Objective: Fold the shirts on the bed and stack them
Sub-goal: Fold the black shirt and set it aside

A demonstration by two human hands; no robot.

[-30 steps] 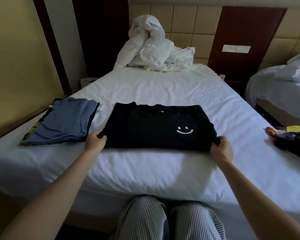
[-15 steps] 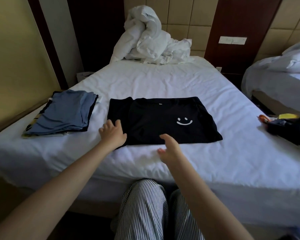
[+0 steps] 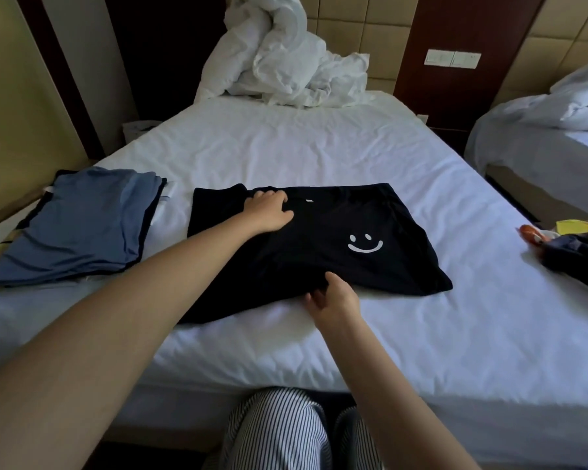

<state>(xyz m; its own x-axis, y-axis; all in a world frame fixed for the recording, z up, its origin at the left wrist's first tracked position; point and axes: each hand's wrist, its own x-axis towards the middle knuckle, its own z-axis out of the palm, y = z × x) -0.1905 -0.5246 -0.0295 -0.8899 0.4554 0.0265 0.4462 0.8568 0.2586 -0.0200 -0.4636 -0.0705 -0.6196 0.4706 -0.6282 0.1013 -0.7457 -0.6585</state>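
My left grip [image 3: 269, 212] clutches the far collar edge of the shirt [image 3: 370, 212]; my right grip [image 3: 333, 296] pinches its near hem, flat on the bed [image 3: 319, 147]. Likely next: fold it across, then lift it onto the stack [image 3: 82, 225] left of my left grip.

No words or numbers can be read. The one sign is a white smiley face [image 3: 365, 244], two dots over a curved mouth, printed on the black T-shirt [image 3: 323, 266]. Its white neck label [image 3: 309, 199] is too small to read.
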